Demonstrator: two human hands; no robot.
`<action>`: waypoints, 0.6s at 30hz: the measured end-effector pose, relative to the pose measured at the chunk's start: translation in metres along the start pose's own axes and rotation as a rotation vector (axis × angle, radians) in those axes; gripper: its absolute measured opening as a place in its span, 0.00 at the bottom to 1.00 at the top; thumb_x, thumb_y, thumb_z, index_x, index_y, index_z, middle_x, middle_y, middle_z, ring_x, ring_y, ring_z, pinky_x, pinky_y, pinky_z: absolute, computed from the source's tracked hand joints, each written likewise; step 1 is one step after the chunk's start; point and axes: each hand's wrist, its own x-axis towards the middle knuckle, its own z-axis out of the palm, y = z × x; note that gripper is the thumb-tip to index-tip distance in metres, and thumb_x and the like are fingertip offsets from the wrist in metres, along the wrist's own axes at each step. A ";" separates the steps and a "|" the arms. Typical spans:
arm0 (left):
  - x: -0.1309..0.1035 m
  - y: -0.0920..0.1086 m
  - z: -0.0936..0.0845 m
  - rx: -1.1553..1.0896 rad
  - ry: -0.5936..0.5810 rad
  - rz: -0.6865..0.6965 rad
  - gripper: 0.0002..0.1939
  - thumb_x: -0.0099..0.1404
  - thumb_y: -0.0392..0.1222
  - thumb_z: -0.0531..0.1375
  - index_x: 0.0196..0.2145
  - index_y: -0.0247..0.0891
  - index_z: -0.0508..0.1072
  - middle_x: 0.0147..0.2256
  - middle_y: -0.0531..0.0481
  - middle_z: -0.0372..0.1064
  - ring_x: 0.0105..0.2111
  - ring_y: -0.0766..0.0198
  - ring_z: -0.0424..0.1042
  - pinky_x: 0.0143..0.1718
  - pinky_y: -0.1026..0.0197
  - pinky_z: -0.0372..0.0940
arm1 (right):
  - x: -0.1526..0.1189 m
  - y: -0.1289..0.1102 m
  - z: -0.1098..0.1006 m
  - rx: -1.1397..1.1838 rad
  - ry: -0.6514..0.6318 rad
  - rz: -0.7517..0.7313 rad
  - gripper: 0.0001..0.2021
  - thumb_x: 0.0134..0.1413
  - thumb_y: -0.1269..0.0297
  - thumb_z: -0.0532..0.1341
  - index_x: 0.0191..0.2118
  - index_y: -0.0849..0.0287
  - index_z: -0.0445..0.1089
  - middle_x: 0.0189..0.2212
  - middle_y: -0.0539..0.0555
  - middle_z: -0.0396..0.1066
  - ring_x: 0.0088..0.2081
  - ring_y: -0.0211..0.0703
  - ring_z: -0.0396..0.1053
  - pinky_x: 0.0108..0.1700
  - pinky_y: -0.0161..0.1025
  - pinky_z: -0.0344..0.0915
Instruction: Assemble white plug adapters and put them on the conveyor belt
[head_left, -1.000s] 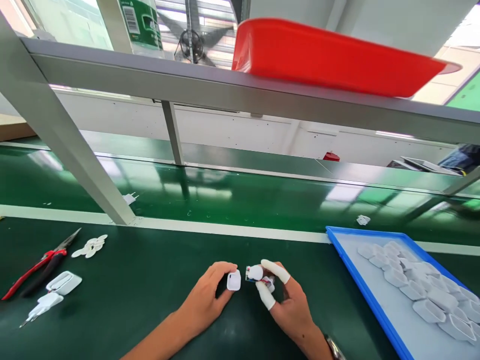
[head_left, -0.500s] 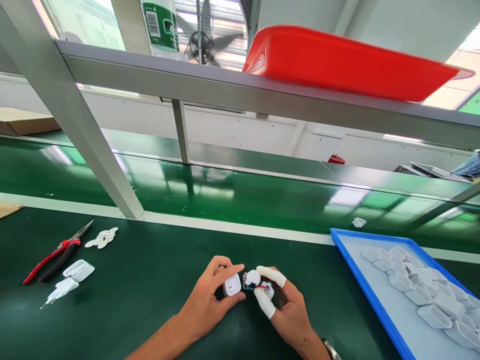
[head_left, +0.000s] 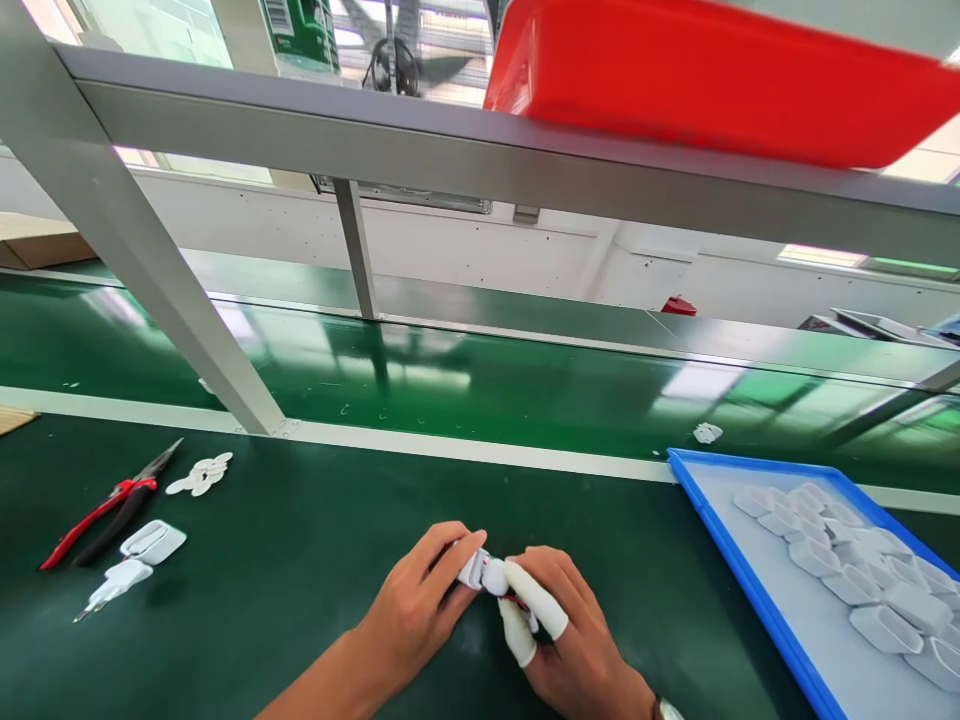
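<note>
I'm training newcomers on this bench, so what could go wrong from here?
The red wire close to the right hand and its finger covers might get pinched. The white case held by the left hand could slip. The round white part beside it might catch its edge.

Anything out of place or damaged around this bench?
One small, irregular white piece lies on the glossy green surface beyond the blue-rimmed tray, apart from the white plastic shells grouped inside it; it looks stray. I see no obvious damage or spill near the left hand or right hand.
</note>
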 end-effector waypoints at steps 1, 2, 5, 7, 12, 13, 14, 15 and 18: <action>0.000 0.000 0.000 0.005 -0.001 0.005 0.20 0.73 0.29 0.57 0.61 0.35 0.67 0.47 0.41 0.70 0.46 0.59 0.75 0.48 0.59 0.75 | -0.002 0.000 0.001 -0.020 -0.009 -0.002 0.23 0.60 0.82 0.60 0.60 0.64 0.66 0.45 0.62 0.74 0.45 0.51 0.71 0.48 0.52 0.75; 0.000 0.001 -0.001 0.008 -0.002 0.007 0.20 0.73 0.28 0.57 0.61 0.35 0.67 0.47 0.41 0.69 0.46 0.59 0.74 0.48 0.59 0.75 | -0.003 0.001 0.001 -0.040 -0.020 -0.007 0.23 0.60 0.81 0.60 0.60 0.63 0.67 0.45 0.62 0.74 0.45 0.52 0.71 0.49 0.53 0.75; -0.001 0.002 -0.001 0.011 -0.008 0.007 0.20 0.73 0.28 0.57 0.61 0.35 0.67 0.48 0.41 0.69 0.47 0.59 0.74 0.49 0.58 0.75 | -0.006 0.000 0.001 -0.090 -0.058 -0.020 0.24 0.60 0.81 0.60 0.60 0.63 0.66 0.45 0.62 0.75 0.46 0.53 0.72 0.50 0.54 0.76; -0.003 0.002 0.000 0.008 -0.016 0.012 0.21 0.72 0.27 0.57 0.61 0.36 0.66 0.48 0.41 0.69 0.47 0.59 0.74 0.50 0.58 0.74 | -0.007 -0.001 0.000 -0.107 -0.072 -0.027 0.24 0.59 0.81 0.60 0.61 0.64 0.66 0.45 0.62 0.75 0.46 0.54 0.72 0.50 0.55 0.76; -0.005 0.003 0.000 -0.011 -0.034 0.009 0.22 0.72 0.26 0.57 0.61 0.35 0.66 0.49 0.41 0.68 0.48 0.59 0.73 0.51 0.58 0.74 | -0.006 -0.006 -0.002 -0.141 -0.056 -0.036 0.26 0.57 0.81 0.59 0.61 0.64 0.66 0.46 0.62 0.75 0.47 0.55 0.73 0.52 0.56 0.76; -0.005 0.003 0.000 -0.013 -0.032 0.009 0.22 0.72 0.26 0.57 0.61 0.35 0.66 0.49 0.41 0.68 0.48 0.59 0.73 0.51 0.58 0.73 | -0.005 -0.007 -0.002 -0.147 -0.052 -0.036 0.25 0.58 0.81 0.59 0.61 0.65 0.67 0.45 0.62 0.75 0.47 0.55 0.72 0.52 0.56 0.76; -0.005 0.003 0.000 -0.013 -0.031 0.012 0.22 0.72 0.25 0.57 0.61 0.35 0.66 0.49 0.41 0.68 0.48 0.59 0.73 0.51 0.58 0.73 | -0.005 -0.007 -0.002 -0.153 -0.052 -0.038 0.24 0.58 0.81 0.59 0.60 0.65 0.67 0.45 0.62 0.75 0.47 0.55 0.72 0.52 0.55 0.76; -0.005 0.003 0.000 -0.011 -0.027 0.017 0.22 0.72 0.25 0.57 0.61 0.35 0.66 0.48 0.41 0.68 0.48 0.59 0.73 0.51 0.58 0.73 | -0.005 -0.008 -0.002 -0.158 -0.052 -0.043 0.23 0.58 0.81 0.59 0.59 0.66 0.67 0.44 0.62 0.75 0.47 0.55 0.72 0.51 0.55 0.76; -0.004 0.003 0.000 -0.003 -0.030 0.029 0.22 0.72 0.25 0.56 0.61 0.35 0.67 0.48 0.40 0.68 0.47 0.59 0.73 0.50 0.58 0.74 | -0.005 -0.008 -0.002 -0.169 -0.062 -0.051 0.23 0.58 0.81 0.58 0.58 0.67 0.68 0.45 0.63 0.74 0.47 0.55 0.71 0.51 0.56 0.76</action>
